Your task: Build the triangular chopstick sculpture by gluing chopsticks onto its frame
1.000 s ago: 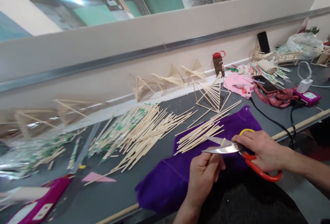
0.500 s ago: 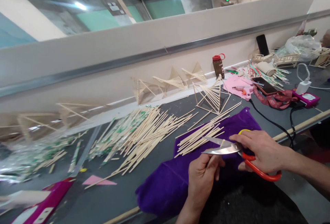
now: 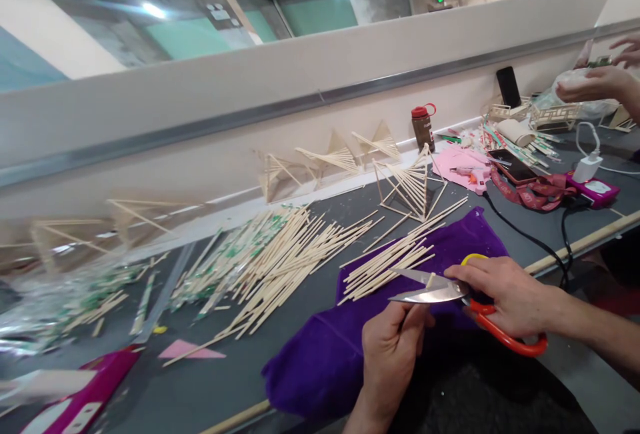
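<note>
My right hand (image 3: pixel 505 294) grips scissors (image 3: pixel 430 294) with red and yellow handles, their blades parted and pointing left. Between the blades shows the tip of a small wooden stick (image 3: pixel 431 281). My left hand (image 3: pixel 393 347) is closed just below the blades, thumb and fingers pinched together on that stick, most of which is hidden. Under and behind my hands lies a purple cloth (image 3: pixel 320 361), with a bunch of thin wooden sticks (image 3: pixel 387 264) on it. A larger pile of sticks (image 3: pixel 290 261) spreads over the dark table to the left.
Stick-built frames (image 3: pixel 407 187) stand along the wall beside a bottle (image 3: pixel 424 129). A pink sheet (image 3: pixel 463 161) with a glue gun, a phone (image 3: pixel 515 166) and cables lie at right. Plastic wrappers (image 3: pixel 45 307) and a magenta package (image 3: pixel 95 387) are at left.
Another person's hands have come in at the upper right, over the clear plastic bag. My hands and the scissors have hardly moved.
</note>
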Action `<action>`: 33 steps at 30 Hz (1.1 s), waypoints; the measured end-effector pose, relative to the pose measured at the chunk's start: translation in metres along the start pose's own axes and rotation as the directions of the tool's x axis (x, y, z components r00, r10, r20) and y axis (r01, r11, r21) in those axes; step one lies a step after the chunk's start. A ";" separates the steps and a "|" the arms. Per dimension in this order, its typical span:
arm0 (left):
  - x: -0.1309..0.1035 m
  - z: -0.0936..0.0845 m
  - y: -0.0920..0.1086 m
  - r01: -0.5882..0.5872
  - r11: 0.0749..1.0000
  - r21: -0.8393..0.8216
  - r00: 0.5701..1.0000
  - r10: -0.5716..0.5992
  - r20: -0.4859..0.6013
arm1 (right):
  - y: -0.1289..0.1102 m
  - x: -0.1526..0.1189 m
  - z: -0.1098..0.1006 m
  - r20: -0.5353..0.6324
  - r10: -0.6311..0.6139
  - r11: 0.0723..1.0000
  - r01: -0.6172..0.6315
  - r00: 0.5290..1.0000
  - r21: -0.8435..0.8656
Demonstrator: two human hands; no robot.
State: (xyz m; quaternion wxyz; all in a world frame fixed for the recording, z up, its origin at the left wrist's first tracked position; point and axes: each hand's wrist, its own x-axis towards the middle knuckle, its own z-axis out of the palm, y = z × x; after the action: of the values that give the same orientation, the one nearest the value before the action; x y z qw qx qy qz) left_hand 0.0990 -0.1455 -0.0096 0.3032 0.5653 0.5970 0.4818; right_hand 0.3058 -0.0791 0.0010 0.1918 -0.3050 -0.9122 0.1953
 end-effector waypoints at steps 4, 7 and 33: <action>0.001 0.002 -0.001 0.024 0.999 -0.027 0.999 -0.023 0.033 | 0.005 -0.001 0.004 -0.004 -0.013 0.998 0.013 1.000 -0.054; 0.004 0.004 -0.002 0.039 0.998 -0.048 0.998 -0.036 0.053 | 0.007 0.000 0.004 -0.006 -0.018 0.996 0.018 1.000 -0.092; 0.003 0.001 -0.006 0.089 0.986 -0.141 0.986 -0.067 0.153 | -0.004 0.000 -0.012 0.058 0.068 0.998 -0.068 0.996 -0.001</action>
State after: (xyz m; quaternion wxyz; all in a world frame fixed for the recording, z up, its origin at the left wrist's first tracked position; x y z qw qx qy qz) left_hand 0.0969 -0.1417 -0.0145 0.4063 0.5515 0.5575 0.4690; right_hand 0.3096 -0.0794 0.0136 0.1586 -0.3299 -0.9064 0.2107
